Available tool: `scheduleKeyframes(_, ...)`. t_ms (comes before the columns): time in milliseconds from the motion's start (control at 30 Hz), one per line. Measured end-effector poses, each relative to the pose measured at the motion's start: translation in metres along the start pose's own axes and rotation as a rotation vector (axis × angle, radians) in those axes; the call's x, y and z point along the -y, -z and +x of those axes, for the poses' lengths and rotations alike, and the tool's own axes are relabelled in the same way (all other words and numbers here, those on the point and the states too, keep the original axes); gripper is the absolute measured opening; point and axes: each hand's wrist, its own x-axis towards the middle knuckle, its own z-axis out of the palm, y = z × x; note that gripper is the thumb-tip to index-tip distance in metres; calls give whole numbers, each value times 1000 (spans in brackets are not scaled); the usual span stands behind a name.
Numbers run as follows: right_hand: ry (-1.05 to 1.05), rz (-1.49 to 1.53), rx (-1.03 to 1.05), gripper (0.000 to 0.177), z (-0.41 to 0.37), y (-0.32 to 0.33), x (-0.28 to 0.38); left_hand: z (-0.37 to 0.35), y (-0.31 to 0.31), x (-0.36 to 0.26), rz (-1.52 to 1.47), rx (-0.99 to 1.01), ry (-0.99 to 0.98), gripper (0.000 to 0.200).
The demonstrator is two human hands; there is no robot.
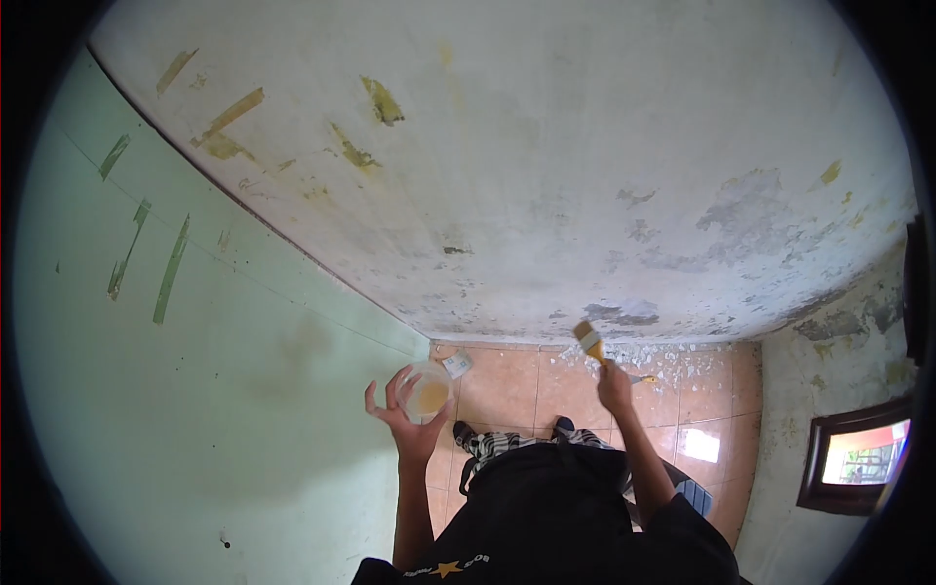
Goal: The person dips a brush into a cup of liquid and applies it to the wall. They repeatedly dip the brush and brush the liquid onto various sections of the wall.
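My left hand (pixel 411 414) grips a translucent plastic cup (pixel 426 376) by its side, with yellowish liquid in the bottom. In my right hand (pixel 614 386) is a paintbrush (pixel 590 340), held by its yellow handle with the bristles pointing up toward the wall. The brush overlaps the foot of the white wall (pixel 546 146) in this view. That wall has peeling patches, grey bare spots and yellow-brown marks.
A green wall (pixel 253 390) stands close on my left. Paint flakes (pixel 673 361) and a scraper (pixel 643 379) lie on the tiled floor (pixel 507 380) by the wall. A small white packet (pixel 455 364) lies near the corner. A wood-framed opening (pixel 812 458) is at right.
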Motion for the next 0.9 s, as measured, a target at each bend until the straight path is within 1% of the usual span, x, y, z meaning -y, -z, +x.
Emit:
scheduleKeyframes(67,131,41,-103,23,-2,26,-22,9,-11,5,-103,67,-43,116)
scheduleKeyframes(100,225,51,-123,28,-4,53,-13,11,-18,3,-116,85,-30,115)
scheduleKeyframes(167,113,173,-94,24,-10,112,26,17,-32,1,-138,117,-29,115)
scheduleKeyframes(200,153,184,-170,19,-10,127,31,20,-39,1,-160,146,-35,115)
scheduleKeyframes(267,2,346,-121,16,-17,170,76,23,-50,4,-125,182,-52,116)
scheduleKeyframes(300,1,339,-114,16,-20,184,93,24,-58,5,-163,203,-67,116)
scheduleKeyframes(367,-13,708,-85,16,-26,204,123,23,-71,10,-220,231,-90,116)
scheduleKeyframes(400,-15,699,-76,16,-29,210,138,23,-76,11,-222,225,-79,116)
scheduleKeyframes(467,189,883,-268,16,-38,217,166,21,-84,11,-246,259,-114,117)
scheduleKeyframes(500,216,887,-300,15,-45,222,182,20,-88,11,-231,263,-132,118)
scheduleKeyframes(533,201,872,-293,15,-51,227,198,19,-90,10,-237,265,-111,118)
scheduleKeyframes(600,347,973,-384,13,-66,235,227,16,-93,7,-182,283,-175,118)
scheduleKeyframes(667,437,949,-332,9,-78,241,251,16,-97,-2,-227,298,-141,117)
scheduleKeyframes(700,508,882,-290,5,-80,241,254,18,-97,-10,-212,303,-176,116)
scheduleKeyframes(733,533,805,-271,4,-79,236,255,18,-97,-15,-198,308,-217,115)
scheduleKeyframes(800,654,588,-215,8,-74,227,261,16,-99,-21,-224,329,-219,116)
scheduleKeyframes(867,715,473,-163,11,-74,218,273,17,-99,-26,-185,327,-291,114)
scheduleKeyframes(900,705,430,-137,10,-73,210,273,16,-99,-28,-188,330,-288,114)
